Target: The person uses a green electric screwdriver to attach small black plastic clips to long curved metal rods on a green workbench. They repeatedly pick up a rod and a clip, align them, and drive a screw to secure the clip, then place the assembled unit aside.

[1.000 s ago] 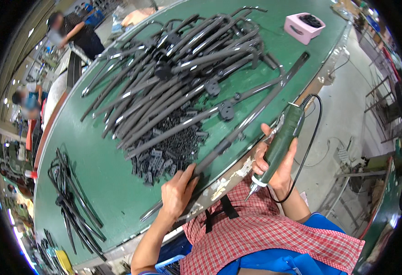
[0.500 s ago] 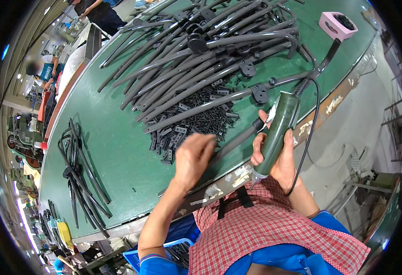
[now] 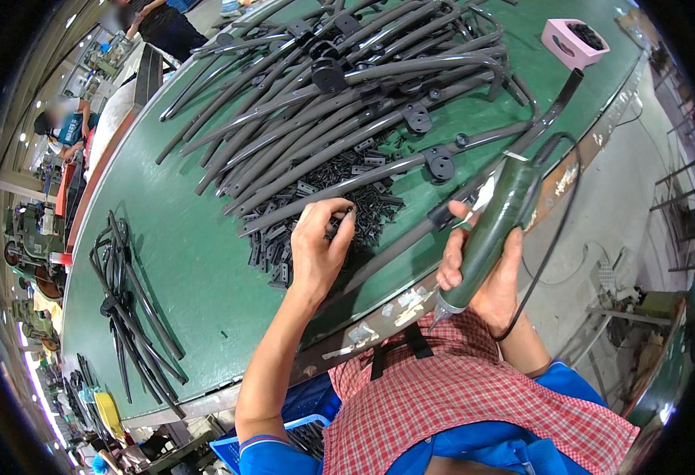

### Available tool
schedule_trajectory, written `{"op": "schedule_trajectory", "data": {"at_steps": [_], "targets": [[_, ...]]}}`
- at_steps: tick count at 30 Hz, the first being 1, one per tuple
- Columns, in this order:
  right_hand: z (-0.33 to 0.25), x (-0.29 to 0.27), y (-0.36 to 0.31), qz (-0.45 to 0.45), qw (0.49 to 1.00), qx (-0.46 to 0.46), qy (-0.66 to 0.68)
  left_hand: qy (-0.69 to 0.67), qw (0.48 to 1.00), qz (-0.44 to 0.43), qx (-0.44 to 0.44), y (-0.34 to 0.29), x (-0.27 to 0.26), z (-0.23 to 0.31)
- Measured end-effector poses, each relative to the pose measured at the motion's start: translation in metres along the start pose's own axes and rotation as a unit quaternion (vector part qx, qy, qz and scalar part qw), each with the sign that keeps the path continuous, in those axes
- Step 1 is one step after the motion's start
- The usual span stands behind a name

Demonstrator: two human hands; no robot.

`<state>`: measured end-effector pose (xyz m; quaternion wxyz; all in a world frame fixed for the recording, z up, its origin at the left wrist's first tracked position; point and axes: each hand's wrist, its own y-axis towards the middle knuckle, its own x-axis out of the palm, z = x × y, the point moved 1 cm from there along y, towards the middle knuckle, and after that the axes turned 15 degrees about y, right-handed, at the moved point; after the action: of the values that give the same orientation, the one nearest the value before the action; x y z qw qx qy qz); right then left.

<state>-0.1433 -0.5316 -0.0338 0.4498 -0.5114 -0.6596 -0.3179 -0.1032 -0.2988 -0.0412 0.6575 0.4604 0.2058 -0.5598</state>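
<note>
Green electric screwdriver (image 3: 490, 233), corded: held in the right hand (image 3: 486, 277), fingers wrapped round the barrel, tip downward, by the edge of the green surface (image 3: 205, 277). Left hand (image 3: 319, 245): thumb and fingertips nearly together over the heap of small black parts (image 3: 375, 206); cannot tell whether anything is pinched. One second earlier it gripped the dark tube (image 3: 399, 245), now released, lying along the edge. Beyond: piled bent tubes (image 3: 300, 127); pink tub (image 3: 561, 51).

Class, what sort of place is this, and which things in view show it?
Probably a factory assembly workshop: dark tubes and small black parts lie heaped on a green table, and the right hand holds a corded tool.
</note>
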Motion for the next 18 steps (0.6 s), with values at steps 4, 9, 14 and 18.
{"op": "schedule_trajectory", "data": {"at_steps": [4, 9, 14, 18], "targets": [[-0.018, 0.043, 0.025, -0.084, 0.989, -0.118, 0.017, -0.329, 0.905, -0.160, -0.216, -0.006, -0.011, 0.011], [-0.014, 0.085, 0.061, -0.132, 0.955, -0.262, 0.038, -0.500, 0.796, -0.233, -0.249, -0.006, -0.012, 0.009], [-0.002, 0.081, 0.066, -0.132, 0.948, -0.288, 0.020, -0.568, 0.727, -0.250, -0.295, -0.008, -0.013, 0.002], [0.000, 0.064, 0.063, -0.128, 0.965, -0.224, 0.041, -0.594, 0.705, -0.233, -0.310, -0.009, -0.013, 0.002]]}}
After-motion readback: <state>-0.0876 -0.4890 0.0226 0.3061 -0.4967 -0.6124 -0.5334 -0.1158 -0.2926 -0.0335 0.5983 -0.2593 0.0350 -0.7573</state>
